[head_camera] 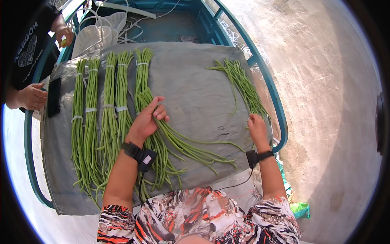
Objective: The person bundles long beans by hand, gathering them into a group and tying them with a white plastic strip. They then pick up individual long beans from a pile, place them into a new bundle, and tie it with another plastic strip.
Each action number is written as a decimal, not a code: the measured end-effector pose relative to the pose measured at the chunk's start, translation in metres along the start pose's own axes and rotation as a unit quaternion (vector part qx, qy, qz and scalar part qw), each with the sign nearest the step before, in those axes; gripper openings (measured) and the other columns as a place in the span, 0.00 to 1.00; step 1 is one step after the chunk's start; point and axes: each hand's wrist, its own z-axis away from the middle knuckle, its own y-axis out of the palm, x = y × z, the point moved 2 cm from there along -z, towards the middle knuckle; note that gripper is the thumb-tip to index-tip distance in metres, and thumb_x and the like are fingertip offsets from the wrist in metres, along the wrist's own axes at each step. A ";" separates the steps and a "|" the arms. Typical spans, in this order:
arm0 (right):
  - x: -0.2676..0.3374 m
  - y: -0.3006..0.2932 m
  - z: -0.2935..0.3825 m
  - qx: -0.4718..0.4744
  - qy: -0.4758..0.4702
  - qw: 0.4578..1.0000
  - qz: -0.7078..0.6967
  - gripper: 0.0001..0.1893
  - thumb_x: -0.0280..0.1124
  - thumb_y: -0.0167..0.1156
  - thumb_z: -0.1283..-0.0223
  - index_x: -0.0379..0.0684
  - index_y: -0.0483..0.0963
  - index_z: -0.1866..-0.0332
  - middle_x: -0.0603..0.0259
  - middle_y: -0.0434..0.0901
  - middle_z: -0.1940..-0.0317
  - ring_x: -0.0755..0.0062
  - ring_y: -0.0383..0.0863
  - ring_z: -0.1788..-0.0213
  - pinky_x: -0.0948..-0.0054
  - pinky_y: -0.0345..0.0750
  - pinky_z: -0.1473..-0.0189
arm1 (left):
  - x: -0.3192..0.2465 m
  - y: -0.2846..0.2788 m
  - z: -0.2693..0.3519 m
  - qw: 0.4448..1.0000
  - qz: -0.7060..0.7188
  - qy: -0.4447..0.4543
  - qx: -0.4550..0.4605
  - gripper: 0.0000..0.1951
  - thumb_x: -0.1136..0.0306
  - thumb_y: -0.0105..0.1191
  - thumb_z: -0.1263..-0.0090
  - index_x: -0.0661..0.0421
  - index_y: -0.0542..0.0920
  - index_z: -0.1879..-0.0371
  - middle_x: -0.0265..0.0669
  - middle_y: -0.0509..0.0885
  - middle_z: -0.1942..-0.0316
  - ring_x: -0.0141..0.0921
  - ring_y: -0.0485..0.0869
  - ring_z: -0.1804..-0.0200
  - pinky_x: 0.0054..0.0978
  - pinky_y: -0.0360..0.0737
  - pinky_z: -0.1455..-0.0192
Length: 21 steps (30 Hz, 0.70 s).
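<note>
My left hand is closed around a loose bunch of yardlong beans, whose ends fan out toward the right. Beneath that bunch lies a tied bundle of yardlong beans, with a white tie near its top. Further left, several more tied bundles lie side by side on a grey sheet. My right hand, fingers curled, is at the near end of a loose pile of yardlong beans. Whether a bean is between those fingers is hidden.
A teal metal rail borders the sheet on the right. A dark phone lies at its left edge, beside a co-worker's hand; their other hand holds a small greenish item. Clear plastic baskets stand in the teal cargo bed.
</note>
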 end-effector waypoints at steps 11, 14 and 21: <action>-0.012 0.041 -0.074 0.002 0.013 0.977 0.215 0.11 0.37 0.59 0.48 0.44 0.74 0.63 0.56 0.80 0.68 0.52 0.80 0.61 0.57 0.75 0.58 | 0.001 -0.007 -0.001 0.999 -0.018 -0.026 0.007 0.12 0.60 0.43 0.25 0.55 0.73 0.55 0.23 0.62 0.83 0.20 0.63 0.80 0.23 0.70 0.67; -0.001 0.025 -0.071 -0.040 0.084 0.996 0.014 0.08 0.35 0.57 0.47 0.43 0.73 0.66 0.58 0.79 0.73 0.59 0.81 0.70 0.62 0.76 0.67 | 0.000 -0.004 0.004 0.999 -0.018 -0.019 -0.024 0.11 0.60 0.43 0.26 0.55 0.73 0.57 0.25 0.70 0.79 0.20 0.64 0.79 0.24 0.71 0.67; 0.075 -0.040 -0.065 -0.121 0.135 0.834 -0.522 0.05 0.29 0.51 0.38 0.40 0.66 0.62 0.72 0.65 0.81 0.87 0.62 0.85 0.84 0.61 0.86 | 0.000 -0.009 -0.002 0.998 -0.037 -0.023 -0.046 0.14 0.58 0.44 0.26 0.56 0.72 0.53 0.38 0.82 0.62 0.26 0.76 0.69 0.22 0.72 0.71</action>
